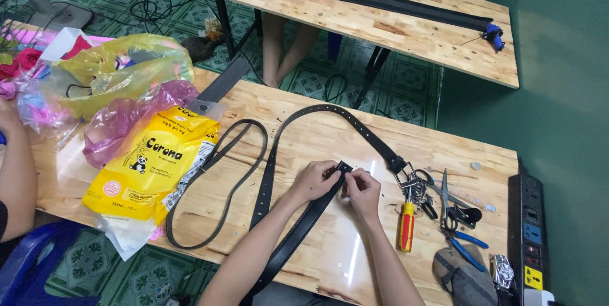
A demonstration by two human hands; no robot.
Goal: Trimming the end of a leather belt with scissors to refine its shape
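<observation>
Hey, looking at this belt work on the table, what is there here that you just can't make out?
All in the head view:
- The belt end pinched between left hand and right hand: fingers cover it.
- Lower belt end: cut off by the bottom edge.
- Small tools beside the screwdriver: overlapping, too small to tell apart.
- Contents of the plastic bags: blurred by the film.
- Person at left: cut off by the edge.

Yellow packet (149, 163), red-handled screwdriver (406, 225), scissors (445, 195), blue-handled pliers (466, 242), power strip (530, 236)
</observation>
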